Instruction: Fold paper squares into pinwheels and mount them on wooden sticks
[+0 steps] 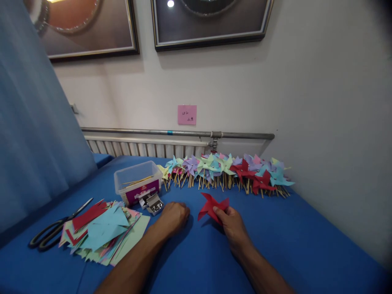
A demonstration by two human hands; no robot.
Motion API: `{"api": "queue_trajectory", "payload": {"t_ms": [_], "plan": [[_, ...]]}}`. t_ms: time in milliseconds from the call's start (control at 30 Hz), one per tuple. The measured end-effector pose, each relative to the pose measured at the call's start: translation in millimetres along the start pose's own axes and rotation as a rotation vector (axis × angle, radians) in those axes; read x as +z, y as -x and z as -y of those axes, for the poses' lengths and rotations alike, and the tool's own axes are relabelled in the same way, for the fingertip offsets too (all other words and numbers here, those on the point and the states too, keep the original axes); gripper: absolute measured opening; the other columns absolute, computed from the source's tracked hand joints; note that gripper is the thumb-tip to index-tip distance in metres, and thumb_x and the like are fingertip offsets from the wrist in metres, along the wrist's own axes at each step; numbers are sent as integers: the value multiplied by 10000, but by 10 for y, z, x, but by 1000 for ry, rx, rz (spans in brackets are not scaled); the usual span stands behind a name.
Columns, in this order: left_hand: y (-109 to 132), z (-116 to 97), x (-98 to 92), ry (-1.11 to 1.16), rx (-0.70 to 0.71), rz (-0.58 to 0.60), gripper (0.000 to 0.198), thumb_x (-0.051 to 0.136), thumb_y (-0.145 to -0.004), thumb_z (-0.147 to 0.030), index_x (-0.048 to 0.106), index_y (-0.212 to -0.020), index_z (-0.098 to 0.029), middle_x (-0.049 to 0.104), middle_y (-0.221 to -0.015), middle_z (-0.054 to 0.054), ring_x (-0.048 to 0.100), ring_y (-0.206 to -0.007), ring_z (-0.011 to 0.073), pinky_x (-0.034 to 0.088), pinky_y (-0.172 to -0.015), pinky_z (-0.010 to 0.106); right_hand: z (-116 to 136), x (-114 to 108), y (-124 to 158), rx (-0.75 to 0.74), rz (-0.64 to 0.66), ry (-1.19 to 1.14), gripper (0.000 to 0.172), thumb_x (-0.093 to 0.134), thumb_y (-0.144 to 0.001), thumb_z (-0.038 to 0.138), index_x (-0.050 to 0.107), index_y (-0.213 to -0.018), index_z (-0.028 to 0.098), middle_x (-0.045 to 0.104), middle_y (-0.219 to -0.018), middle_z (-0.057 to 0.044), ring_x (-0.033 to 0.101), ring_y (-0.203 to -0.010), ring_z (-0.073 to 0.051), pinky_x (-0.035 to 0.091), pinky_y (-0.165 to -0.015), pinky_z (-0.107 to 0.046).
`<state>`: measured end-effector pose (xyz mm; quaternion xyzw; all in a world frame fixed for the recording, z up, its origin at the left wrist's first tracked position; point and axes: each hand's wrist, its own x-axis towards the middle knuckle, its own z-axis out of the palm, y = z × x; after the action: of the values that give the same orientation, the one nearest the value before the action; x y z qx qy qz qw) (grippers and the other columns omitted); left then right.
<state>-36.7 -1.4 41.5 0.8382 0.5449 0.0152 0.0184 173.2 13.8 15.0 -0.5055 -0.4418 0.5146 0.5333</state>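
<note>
A red paper pinwheel [212, 207] with folded blades is held up between the thumb and fingers of my right hand [232, 226], just above the blue table cover; no stick shows on it. My left hand [174, 217] is low over the cover, its fingers curled down and closed. Whatever those fingers hold, if anything, is hidden. Close by on its left is a small open box [154, 203] of shiny metal pins, with another small white box [143, 200] beside it.
A clear plastic tub [138, 173] with wooden sticks stands behind the small boxes. Cut paper sheets [107, 226] and black-handled scissors [58, 228] lie at left. Finished pinwheels [211, 167] on sticks are heaped along the wall. A blue curtain [39, 106] hangs at far left.
</note>
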Motion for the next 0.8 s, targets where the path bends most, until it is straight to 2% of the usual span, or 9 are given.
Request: {"api": "queue_trajectory", "payload": {"t_ms": [333, 433, 500, 633, 700, 800], "plan": [[17, 54, 8, 66, -51, 1, 197, 486, -895, -195, 677, -917, -154, 720, -981, 163, 695, -873, 292, 487, -768, 377, -15, 0, -4, 0, 15, -24, 317, 784, -637, 424, 742, -813, 164, 760, -722, -43, 667, -657, -231, 499, -662, -342], [29, 65, -28, 91, -66, -39, 189, 487, -891, -197, 669, -881, -146, 720, -948, 160, 683, -856, 283, 477, -764, 373, -34, 3, -9, 5, 16, -26, 321, 777, -636, 435, 734, -813, 171, 758, -733, -40, 655, -654, -224, 489, -651, -332], [31, 57, -65, 219, -84, -115, 166, 500, -882, -196, 660, -860, -158, 717, -909, 121, 666, -842, 246, 472, -762, 342, -38, 11, -1, 3, 19, -24, 322, 772, -641, 443, 730, -810, 173, 752, -727, -35, 644, -647, -217, 483, -644, -324], [10, -56, -120, 738, -96, -305, 139, 514, -892, -220, 616, -808, -177, 681, -838, 42, 629, -789, 168, 488, -740, 273, -40, 68, 27, -12, 29, 18, 318, 758, -655, 451, 737, -804, 170, 744, -711, -35, 635, -636, -211, 480, -633, -314], [-7, -148, -119, 921, -60, -393, 135, 547, -876, -206, 596, -753, -177, 685, -934, 54, 641, -881, 166, 508, -828, 280, -45, 115, 40, -30, 30, 25, 311, 753, -659, 451, 741, -807, 177, 753, -731, -41, 645, -654, -216, 491, -643, -314], [-33, -257, -77, 1021, -61, -452, 125, 577, -841, -147, 606, -724, -177, 665, -1165, 86, 632, -1092, 190, 488, -991, 325, -62, 174, 56, -53, 36, 11, 317, 744, -668, 462, 745, -826, 186, 764, -763, -48, 661, -687, -228, 507, -667, -318]]}}
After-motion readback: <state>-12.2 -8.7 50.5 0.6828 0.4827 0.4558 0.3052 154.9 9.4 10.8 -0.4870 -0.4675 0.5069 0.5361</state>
